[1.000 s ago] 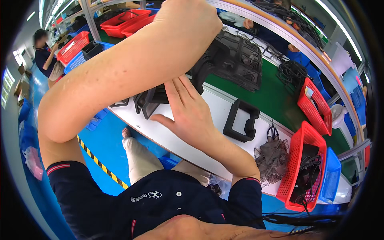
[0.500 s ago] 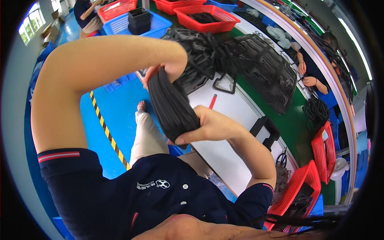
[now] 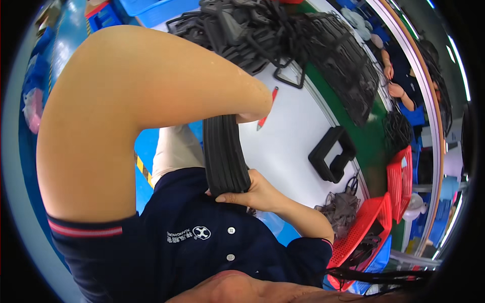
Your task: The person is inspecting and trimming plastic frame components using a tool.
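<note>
White table (image 3: 295,141); left hand (image 3: 252,113) arm-hidden.

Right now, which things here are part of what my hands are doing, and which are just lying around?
In hand: stack of black ribbed panels, gripped below by the right hand and above by the left hand.

Lying about: red pencil, black frame, heap of black parts, red baskets.

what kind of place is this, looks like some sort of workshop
Most likely a factory assembly line. A long white workbench is heaped with black plastic frames, red crates stand alongside, and another person's hand is visible further down. The right hand grips a stack of black parts.
</note>
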### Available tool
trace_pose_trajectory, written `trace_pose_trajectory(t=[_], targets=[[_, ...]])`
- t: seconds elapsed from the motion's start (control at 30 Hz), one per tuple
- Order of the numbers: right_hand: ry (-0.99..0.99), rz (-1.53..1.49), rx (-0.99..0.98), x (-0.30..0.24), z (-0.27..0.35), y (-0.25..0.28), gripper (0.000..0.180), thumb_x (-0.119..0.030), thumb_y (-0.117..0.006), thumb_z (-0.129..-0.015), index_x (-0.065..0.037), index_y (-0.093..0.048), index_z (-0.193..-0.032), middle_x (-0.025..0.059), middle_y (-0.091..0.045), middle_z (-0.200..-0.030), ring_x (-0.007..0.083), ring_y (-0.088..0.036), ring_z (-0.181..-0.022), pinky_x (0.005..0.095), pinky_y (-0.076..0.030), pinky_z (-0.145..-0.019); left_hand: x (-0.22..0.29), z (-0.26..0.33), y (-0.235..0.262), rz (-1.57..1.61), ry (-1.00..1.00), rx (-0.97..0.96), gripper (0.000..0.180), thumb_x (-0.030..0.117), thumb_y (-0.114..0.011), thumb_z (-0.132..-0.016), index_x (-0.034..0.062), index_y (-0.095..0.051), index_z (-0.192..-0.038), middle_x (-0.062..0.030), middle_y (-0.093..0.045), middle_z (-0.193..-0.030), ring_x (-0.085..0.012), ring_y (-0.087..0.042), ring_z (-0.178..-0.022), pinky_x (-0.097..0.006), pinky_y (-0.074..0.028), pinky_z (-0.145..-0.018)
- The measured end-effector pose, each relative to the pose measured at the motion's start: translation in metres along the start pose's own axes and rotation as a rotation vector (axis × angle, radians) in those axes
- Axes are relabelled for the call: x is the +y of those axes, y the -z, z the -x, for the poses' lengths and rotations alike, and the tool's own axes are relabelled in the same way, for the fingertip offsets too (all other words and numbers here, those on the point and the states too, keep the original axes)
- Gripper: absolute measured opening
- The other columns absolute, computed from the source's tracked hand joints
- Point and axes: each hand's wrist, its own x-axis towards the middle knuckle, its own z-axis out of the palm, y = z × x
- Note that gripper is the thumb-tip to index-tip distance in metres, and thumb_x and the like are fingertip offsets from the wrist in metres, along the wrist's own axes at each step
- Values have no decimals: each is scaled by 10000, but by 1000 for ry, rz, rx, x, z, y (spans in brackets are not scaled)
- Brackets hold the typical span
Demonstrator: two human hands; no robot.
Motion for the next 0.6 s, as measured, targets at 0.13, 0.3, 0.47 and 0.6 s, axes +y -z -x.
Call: trace_pose_trajectory(t=[0.13, 0.3, 0.47, 0.6], targets=[[209, 18, 165, 34, -7, 20, 181, -64, -679, -790, -14, -658, -962, 40, -670, -908, 95, -598, -854, 248, -471, -786, -9, -7, 34, -201, -32, -20, 285, 248, -710, -724, 28, -672, -900, -85, -672, -920, -178, -653, -784, -292, -510, -740], [216, -111, 239, 42, 9, 43, 181, -50, -667, -789, -8, -652, -965, 59, -665, -907, 128, -604, -854, 272, -472, -800, -11, -20, 67, -314, -53, -63, 346, 288, -722, -718, 21, -669, -930, -108, -667, -934, -211, -657, -773, -320, -520, -707], [238, -69, 5, 19, 21, 74, 204, -64, -678, -776, -4, -637, -966, 69, -659, -909, 149, -610, -853, 277, -476, -791, -37, 25, 71, 399, -103, 476, 557, 495, -611, -784, 52, -609, -1122, -147, -625, -1071, -248, -580, -1022, -361, -445, -867], [162, -181, -178, -12, 30, 95, 241, -49, -684, -760, 15, -609, -980, 95, -655, -895, 168, -618, -853, 271, -481, -769, -58, 35, 21, 1087, -782, 501, 489, 412, -542, -863, 42, -567, -1182, -117, -631, -1071, -189, -565, -1030, -334, -426, -883]])
